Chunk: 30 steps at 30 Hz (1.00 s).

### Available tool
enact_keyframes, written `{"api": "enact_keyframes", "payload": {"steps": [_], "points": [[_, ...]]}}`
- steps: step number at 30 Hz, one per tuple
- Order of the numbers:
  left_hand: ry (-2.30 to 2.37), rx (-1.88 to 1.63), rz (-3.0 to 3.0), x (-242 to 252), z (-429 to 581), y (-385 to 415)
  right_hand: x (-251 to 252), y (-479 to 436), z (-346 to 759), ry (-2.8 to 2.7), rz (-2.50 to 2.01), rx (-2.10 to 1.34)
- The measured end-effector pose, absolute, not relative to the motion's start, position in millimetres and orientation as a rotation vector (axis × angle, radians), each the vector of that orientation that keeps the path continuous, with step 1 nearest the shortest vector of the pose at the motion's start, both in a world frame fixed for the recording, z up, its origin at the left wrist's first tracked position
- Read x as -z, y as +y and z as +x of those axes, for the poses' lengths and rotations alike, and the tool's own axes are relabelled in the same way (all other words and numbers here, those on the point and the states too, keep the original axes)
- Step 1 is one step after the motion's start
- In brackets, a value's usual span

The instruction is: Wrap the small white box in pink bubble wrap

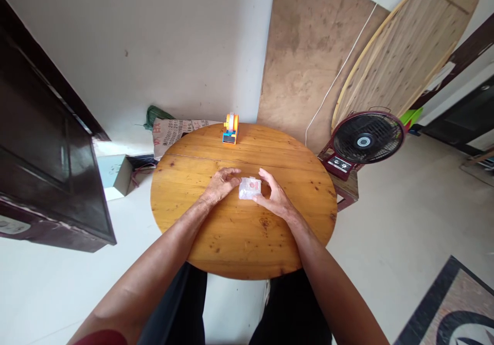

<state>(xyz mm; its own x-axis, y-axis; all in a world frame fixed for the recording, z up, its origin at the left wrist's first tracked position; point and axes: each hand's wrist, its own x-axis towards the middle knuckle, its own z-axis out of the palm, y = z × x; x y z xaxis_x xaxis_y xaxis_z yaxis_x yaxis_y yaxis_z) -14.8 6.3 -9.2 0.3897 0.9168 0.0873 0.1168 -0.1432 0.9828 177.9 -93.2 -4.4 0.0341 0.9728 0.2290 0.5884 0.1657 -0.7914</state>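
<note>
A small package in whitish, see-through wrap (247,190) lies on the round wooden table (239,242), with a reddish print near its upper right; what is inside is unclear. My left hand (222,184) is at its left side, thumb and fingers apart, the thumb tip close to the wrap. On the other side my right hand (275,194) curves around the package's right edge, its fingers spread, and the thumb appears to touch the lower right corner. Neither hand is closed on it.
An orange and blue tape dispenser (230,128) stands at the table's far edge. To the right are a dark fan (363,141) and a large round wooden board (401,51) leaning on the wall. A printed sack (168,134) and a pale box (116,175) sit at the left.
</note>
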Motion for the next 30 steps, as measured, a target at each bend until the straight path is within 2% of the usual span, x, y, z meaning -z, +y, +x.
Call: {"api": "enact_keyframes", "payload": {"steps": [12,30], "points": [[0.672,-0.673,1.444,15.1,-7.4,0.7,17.4,-85.0,177.2,-1.595,-1.519,-0.553],[0.800,-0.814,1.460,16.3,-1.5,0.4,12.8,-87.7,174.7,-1.555,-1.541,-0.530]]}}
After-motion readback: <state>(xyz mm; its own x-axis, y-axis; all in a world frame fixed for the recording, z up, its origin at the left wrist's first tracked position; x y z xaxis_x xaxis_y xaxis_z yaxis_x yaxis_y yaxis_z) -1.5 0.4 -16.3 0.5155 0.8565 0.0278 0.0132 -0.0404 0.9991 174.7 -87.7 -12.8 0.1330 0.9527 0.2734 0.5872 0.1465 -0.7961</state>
